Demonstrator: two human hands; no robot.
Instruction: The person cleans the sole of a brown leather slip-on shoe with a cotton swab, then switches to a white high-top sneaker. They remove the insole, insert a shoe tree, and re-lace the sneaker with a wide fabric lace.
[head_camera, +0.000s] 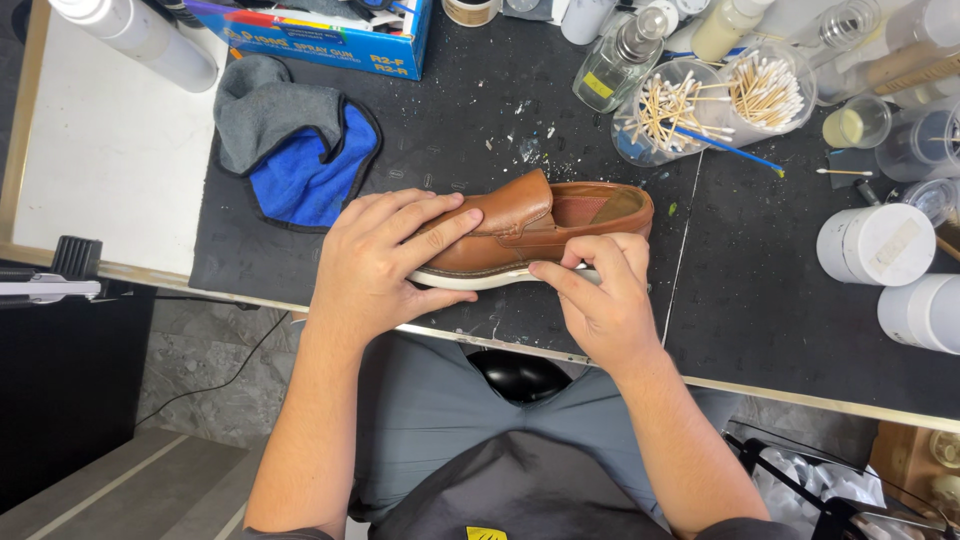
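A brown leather slip-on shoe (545, 222) with a white sole lies on its side on a black speckled mat (460, 120), toe to the left. My left hand (385, 262) wraps over the toe and grips it. Fingers of my right hand (600, 295) press along the white sole edge near the heel, pinching something small that I cannot make out.
A grey and blue cloth (295, 150) lies left of the shoe. Clear cups of cotton swabs (700, 95), glass bottles (620, 60) and white tubs (880, 245) crowd the back right. A blue box (330, 40) stands at the back. A white surface (100, 160) lies left.
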